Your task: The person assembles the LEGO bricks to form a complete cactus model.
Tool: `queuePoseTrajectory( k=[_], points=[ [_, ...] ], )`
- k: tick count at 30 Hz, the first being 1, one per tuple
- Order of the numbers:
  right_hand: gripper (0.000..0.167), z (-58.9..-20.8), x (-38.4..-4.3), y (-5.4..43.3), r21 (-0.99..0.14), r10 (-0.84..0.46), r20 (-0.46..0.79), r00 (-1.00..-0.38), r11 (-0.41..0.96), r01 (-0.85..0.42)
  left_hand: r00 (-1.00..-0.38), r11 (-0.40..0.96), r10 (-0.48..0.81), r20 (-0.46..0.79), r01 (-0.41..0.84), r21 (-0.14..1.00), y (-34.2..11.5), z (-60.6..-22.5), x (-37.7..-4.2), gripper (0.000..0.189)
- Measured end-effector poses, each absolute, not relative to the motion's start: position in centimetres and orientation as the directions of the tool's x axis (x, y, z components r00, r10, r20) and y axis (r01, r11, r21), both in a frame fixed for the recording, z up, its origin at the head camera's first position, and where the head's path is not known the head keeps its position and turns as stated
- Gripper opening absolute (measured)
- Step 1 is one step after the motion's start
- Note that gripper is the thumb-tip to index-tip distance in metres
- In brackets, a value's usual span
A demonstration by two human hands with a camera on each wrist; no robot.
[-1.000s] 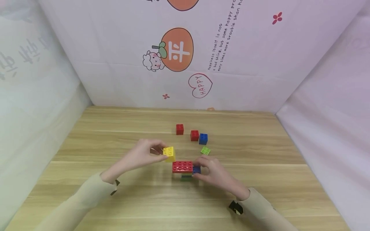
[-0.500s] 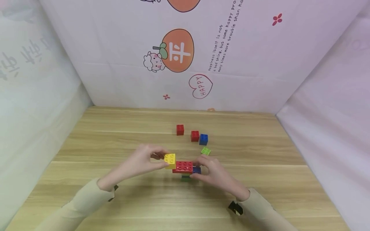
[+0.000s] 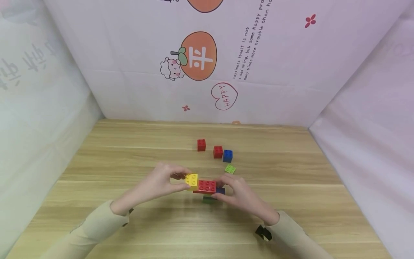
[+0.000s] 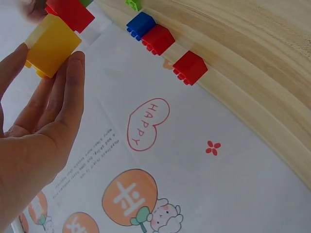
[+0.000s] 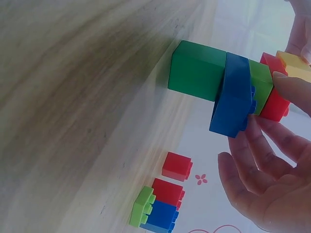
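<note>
My left hand (image 3: 160,180) pinches a yellow brick (image 3: 192,181) between thumb and fingers. That brick sits at the left end of the long red brick (image 3: 207,186), covering its leftmost studs; whether it is pressed on fully, I cannot tell. The red brick tops a stack. Below it, the right wrist view shows a light green brick (image 5: 261,82), a blue brick (image 5: 234,94) jutting to one side, and a dark green brick (image 5: 197,70) at the bottom. With thumb and fingers on either side, my right hand (image 3: 237,192) grips the stack's upper part from the right.
Beyond the stack lie two small red bricks (image 3: 201,145), a small blue brick (image 3: 228,155) and a flat light green brick (image 3: 230,169). The wooden table (image 3: 145,230) ends at a printed white cloth wall (image 3: 136,93), with cloth on both sides too.
My left hand has brought the yellow brick down and slightly right, from behind and left of the long red brick onto its left end. My right hand has stayed nearly still on the stack.
</note>
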State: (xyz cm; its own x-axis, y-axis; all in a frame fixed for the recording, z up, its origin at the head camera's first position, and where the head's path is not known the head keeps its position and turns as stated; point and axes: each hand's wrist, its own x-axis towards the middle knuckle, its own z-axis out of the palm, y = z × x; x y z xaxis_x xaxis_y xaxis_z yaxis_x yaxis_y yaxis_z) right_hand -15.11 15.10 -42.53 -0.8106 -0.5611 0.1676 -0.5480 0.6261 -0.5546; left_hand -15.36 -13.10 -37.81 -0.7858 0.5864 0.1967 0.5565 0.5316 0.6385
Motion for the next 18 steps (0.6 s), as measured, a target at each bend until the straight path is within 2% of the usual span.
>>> queuePoseTrajectory(
  k=[18],
  points=[
    [0.037,-42.66,-15.33,15.15,-0.546,-0.569,0.172,-0.804,0.625,-0.558,-0.782,0.556,0.595,0.186,0.567,0.607,-13.01,-37.43,-15.42,0.033]
  ],
)
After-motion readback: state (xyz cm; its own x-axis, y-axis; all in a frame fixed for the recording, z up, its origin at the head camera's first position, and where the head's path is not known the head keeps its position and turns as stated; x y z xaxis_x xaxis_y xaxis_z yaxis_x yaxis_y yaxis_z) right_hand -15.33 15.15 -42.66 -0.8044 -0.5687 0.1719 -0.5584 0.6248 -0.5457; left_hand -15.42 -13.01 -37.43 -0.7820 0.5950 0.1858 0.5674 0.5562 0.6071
